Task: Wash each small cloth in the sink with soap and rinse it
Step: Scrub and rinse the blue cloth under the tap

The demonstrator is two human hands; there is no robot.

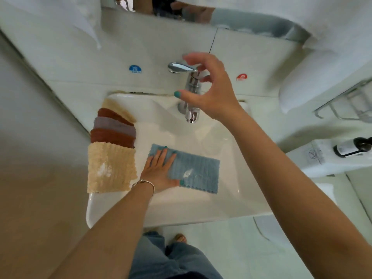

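A blue ribbed cloth (198, 171) lies flat in the white sink (231, 198) with a white dab of soap on it. My left hand (159, 170) presses flat on the cloth's left end, fingers straight. My right hand (209, 91) hovers around the chrome tap (190, 93), fingers loosely curved near its lever, with no clear grip on it. No water runs from the spout. On the sink's left rim lies a fanned stack of small cloths (114, 129): beige, rust, grey, rust, and a beige one (110, 168) in front with a soap dab.
Blue cold (135, 69) and red hot (242, 77) stickers flank the tap on the tiled wall. A dark bottle (353, 148) lies on a ledge at the right, below a wire rack (346, 105). A mirror edge runs along the top.
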